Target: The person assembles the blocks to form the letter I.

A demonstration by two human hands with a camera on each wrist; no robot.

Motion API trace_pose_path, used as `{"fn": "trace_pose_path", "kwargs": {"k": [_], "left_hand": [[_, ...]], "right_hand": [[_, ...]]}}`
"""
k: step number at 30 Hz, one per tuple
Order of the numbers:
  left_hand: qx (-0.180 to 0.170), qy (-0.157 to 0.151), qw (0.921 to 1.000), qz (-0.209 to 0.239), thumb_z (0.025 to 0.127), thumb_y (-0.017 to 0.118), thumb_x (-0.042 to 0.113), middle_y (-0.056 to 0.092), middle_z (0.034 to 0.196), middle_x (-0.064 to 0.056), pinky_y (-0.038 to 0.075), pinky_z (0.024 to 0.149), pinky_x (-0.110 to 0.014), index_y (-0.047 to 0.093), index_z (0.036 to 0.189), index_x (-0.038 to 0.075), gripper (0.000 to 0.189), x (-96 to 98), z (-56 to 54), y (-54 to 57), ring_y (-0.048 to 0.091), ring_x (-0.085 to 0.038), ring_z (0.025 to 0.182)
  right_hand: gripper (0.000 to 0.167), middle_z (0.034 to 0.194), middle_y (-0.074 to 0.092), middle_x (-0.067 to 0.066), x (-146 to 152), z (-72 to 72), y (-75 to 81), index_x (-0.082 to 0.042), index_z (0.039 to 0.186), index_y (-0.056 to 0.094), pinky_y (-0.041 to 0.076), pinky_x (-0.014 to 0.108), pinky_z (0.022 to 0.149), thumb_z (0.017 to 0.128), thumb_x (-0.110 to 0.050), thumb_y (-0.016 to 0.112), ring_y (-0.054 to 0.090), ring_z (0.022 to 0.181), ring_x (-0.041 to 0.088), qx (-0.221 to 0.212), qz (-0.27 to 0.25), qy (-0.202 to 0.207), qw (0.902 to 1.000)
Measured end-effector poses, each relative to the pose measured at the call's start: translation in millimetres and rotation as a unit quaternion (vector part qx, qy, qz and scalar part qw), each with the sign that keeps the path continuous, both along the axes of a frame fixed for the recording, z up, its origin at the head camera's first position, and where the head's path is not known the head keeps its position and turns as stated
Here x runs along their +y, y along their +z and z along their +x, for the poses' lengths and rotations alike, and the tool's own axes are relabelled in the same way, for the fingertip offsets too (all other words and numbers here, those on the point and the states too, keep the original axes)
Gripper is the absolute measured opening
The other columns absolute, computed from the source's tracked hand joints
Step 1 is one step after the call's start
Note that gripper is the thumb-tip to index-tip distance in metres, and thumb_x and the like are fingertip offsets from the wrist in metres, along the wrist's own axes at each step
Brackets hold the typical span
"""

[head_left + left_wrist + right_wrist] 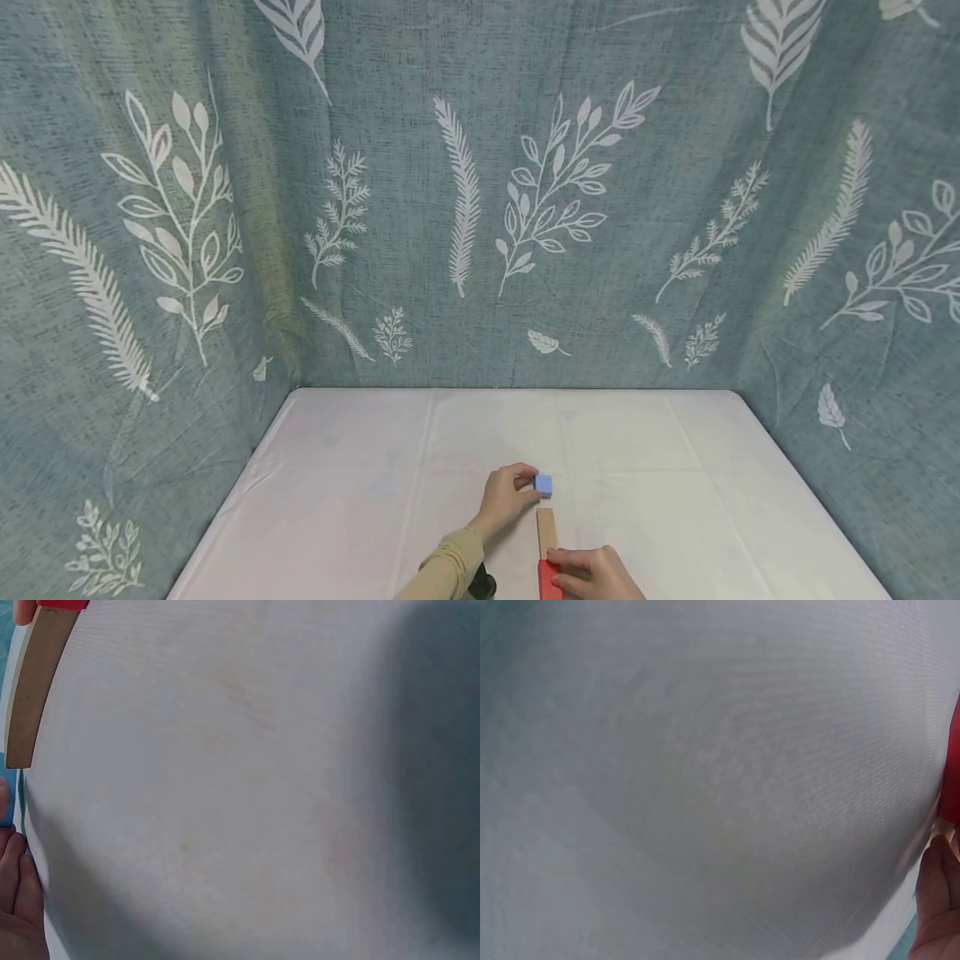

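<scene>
In the head view, my left hand [504,496] pinches a small blue block [543,486] between thumb and fingers. Just nearer to me lies a long plain wooden block [546,532], a small gap from the blue one. A red block [550,581] follows it end to end, running off the bottom of the view. My right hand [600,571] grips the red block from the right, near where it meets the wood. The left wrist view catches the wooden block [36,690] at its edge. A red edge [951,772] shows beside the fingers in the right wrist view.
A white cloth [637,467] covers the table. Green-blue curtains [480,208] with white leaf prints enclose its back and both sides. A black object [483,583] shows beside the left sleeve [450,562].
</scene>
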State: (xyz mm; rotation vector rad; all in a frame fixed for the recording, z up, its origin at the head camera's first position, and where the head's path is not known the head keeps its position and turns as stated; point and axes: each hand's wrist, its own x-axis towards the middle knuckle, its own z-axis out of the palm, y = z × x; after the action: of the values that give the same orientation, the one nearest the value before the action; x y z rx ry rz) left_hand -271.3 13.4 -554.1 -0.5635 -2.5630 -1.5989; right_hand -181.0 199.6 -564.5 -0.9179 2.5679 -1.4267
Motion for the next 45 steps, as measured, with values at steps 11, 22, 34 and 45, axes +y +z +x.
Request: {"fn": "trace_pose_path", "kwargs": {"k": [11,22,34,45], "left_hand": [[0.005,0.005,1.0,-0.001,0.075,0.075,-0.001,0.071,0.1,-0.019,0.058,0.085,-0.039,0.066,0.099,-0.006,0.026,-0.8,-0.1,-3.6,0.069,-0.032,0.096],[0.004,0.001,1.0,0.0,0.074,0.075,-0.002,0.071,0.101,-0.019,0.057,0.086,-0.039,0.067,0.098,-0.006,0.025,-1.1,-3.0,-7.2,0.069,-0.032,0.097],[0.007,0.001,0.9999,-0.014,0.074,0.075,-0.002,0.071,0.099,-0.019,0.057,0.087,-0.039,0.066,0.098,-0.006,0.026,-1.0,-2.3,-5.0,0.069,-0.031,0.096],[0.065,-0.019,0.9976,0.011,0.076,0.075,0.004,0.072,0.096,-0.017,0.059,0.081,-0.031,0.067,0.097,-0.004,0.024,-3.4,-9.8,-21.4,0.071,-0.025,0.093]], "right_hand": [[0.035,0.108,0.067,0.023,-1,0.4,-0.6,0.007,0.107,0.069,0.061,0.024,0.073,0.088,-0.023,0.067,0.064,0.099,0.01,-0.003,-0.005,0.0,1.0],[0.036,0.109,0.068,0.021,0,-0.6,-2.0,0.004,0.108,0.069,0.06,0.022,0.074,0.087,-0.025,0.067,0.063,0.1,0.006,-0.01,0.008,-0.007,0.9999],[0.037,0.112,0.067,0.021,0,-0.5,-0.3,0.003,0.11,0.069,0.061,0.027,0.076,0.087,-0.025,0.068,0.063,0.101,0.008,-0.047,0.016,-0.016,0.9986],[0.037,0.112,0.067,0.02,0,-0.1,-0.4,0.004,0.111,0.068,0.061,0.027,0.076,0.087,-0.024,0.068,0.062,0.102,0.007,-0.046,0.017,-0.017,0.9986]]}}
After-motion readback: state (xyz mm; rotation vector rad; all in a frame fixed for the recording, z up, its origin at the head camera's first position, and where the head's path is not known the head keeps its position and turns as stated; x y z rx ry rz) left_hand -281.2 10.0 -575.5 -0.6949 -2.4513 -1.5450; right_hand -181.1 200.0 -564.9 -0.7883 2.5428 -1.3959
